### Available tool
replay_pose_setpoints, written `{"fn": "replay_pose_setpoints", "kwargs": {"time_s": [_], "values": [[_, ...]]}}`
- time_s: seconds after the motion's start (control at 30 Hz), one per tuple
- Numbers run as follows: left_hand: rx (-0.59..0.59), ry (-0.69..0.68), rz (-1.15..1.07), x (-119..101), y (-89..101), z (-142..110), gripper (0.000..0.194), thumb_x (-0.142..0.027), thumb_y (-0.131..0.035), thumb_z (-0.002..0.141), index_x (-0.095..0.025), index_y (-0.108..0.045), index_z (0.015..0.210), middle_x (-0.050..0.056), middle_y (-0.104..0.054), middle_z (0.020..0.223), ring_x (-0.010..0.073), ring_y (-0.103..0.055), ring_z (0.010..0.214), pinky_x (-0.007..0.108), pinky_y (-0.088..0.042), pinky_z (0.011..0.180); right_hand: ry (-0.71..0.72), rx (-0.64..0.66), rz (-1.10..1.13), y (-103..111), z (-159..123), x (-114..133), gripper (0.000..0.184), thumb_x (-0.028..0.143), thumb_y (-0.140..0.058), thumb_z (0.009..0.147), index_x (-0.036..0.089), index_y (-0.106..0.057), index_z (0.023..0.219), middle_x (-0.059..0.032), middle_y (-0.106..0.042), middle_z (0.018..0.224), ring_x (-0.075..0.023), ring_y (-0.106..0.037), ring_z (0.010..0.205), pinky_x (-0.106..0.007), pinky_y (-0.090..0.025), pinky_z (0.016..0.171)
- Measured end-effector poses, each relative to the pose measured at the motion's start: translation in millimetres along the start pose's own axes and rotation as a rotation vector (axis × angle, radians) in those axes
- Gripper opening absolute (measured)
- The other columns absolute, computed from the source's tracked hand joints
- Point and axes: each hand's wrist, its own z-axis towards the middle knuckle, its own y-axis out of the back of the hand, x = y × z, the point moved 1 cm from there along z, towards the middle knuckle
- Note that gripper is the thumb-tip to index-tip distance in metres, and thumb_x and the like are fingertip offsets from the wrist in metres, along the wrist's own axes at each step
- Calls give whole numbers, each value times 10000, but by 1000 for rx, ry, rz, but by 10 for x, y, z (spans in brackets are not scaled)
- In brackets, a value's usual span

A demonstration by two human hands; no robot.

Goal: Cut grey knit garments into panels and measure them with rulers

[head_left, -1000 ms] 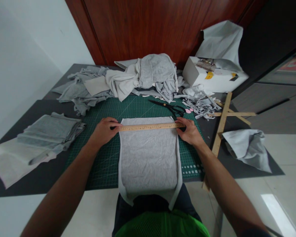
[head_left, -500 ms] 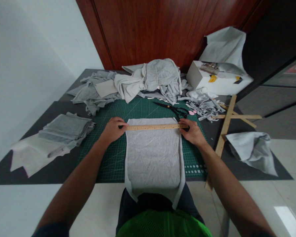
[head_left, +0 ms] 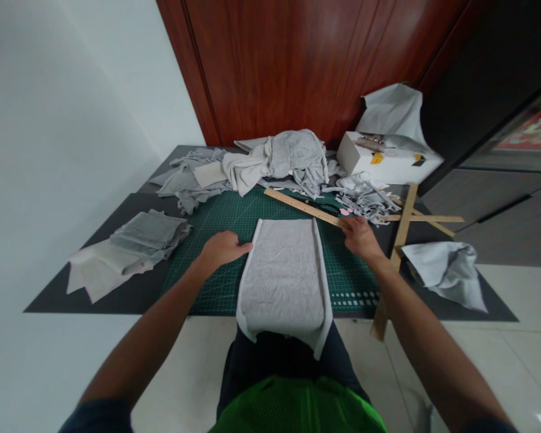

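- Grey knit cloth (head_left: 286,264): lies on the green cutting mat (head_left: 214,225), near end hanging over the front edge of the desk (head_left: 58,297) towards the lap. The ruler that spanned its far end half a second ago is off it. The side edges now curl inward right up to the far end, which looks narrower than it did under the ruler; I judge the cloth has sprung in once unpinned, so its width no longer reads flat.
- Wooden ruler (head_left: 301,206): swung from level across the cloth to a slant beyond it, crossing in front of the black scissors (head_left: 328,208). Contact with the scissors cannot be confirmed.
- Right hand (head_left: 359,236): fingers clamped on the ruler's right-hand end, having carried it clear of the cloth.
- Left hand (head_left: 223,248): has let go of the ruler. Fingers curled, thumb stretched to the cloth's left edge; whether they pinch the fabric, I cannot tell.
- Surroundings: no change noted in the heaped grey cloths (head_left: 293,156) at the back, the folded stack (head_left: 151,231) at left, the white box (head_left: 385,159) or the crossed wooden strips (head_left: 404,225) at right.
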Motion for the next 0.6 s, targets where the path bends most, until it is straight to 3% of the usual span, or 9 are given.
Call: {"fn": "replay_pose_setpoints", "kwargs": {"time_s": [0.13,0.2,0.3,0.43,0.5,0.6], "values": [[168,-135,-63,-119,-67,-97,409,-572,-690,838,-218,-748,640,72,-727,714,241,-711,774,306,-473,709,-149,54,-124,47,-120,108,453,186,-537,861,147,-730,1269,-194,-639,1187,-337,-629,1065,-505,-554,970],[173,-150,-102,-138,-100,-101,299,-469,-778,751,-217,-723,599,42,-700,671,211,-671,707,291,-447,666,-215,92,-174,47,-186,220,443,208,-536,886,159,-734,1279,-213,-629,1215,-350,-638,1057,-521,-551,949],[138,-134,-198,-125,-124,-67,208,-330,-778,691,-208,-683,552,0,-637,591,174,-619,660,262,-409,616,-263,96,-205,37,-269,389,414,249,-549,913,177,-736,1276,-236,-640,1196,-394,-616,1118,-577,-528,958],[91,-22,-389,-72,-130,12,224,-300,-645,779,-180,-687,594,-5,-601,566,162,-601,617,252,-405,582,-278,25,-239,39,-325,626,439,231,-570,903,134,-694,1313,-281,-644,1254,-463,-535,1266,-641,-495,985],[14,33,-430,-56,-126,45,242,-286,-588,832,-164,-717,667,6,-619,600,173,-631,646,253,-420,592,-263,52,-230,28,-343,791,428,215,-556,918,96,-669,1313,-287,-655,1277,-442,-566,1276,-588,-492,1023],[-105,80,-349,-61,-122,53,301,-268,-525,906,-151,-751,745,47,-683,691,203,-696,775,259,-444,655,-296,237,-173,-32,-408,1071,413,346,-532,1004,79,-627,1304,-257,-719,1191,-383,-687,1173,-472,-518,1009]]}}
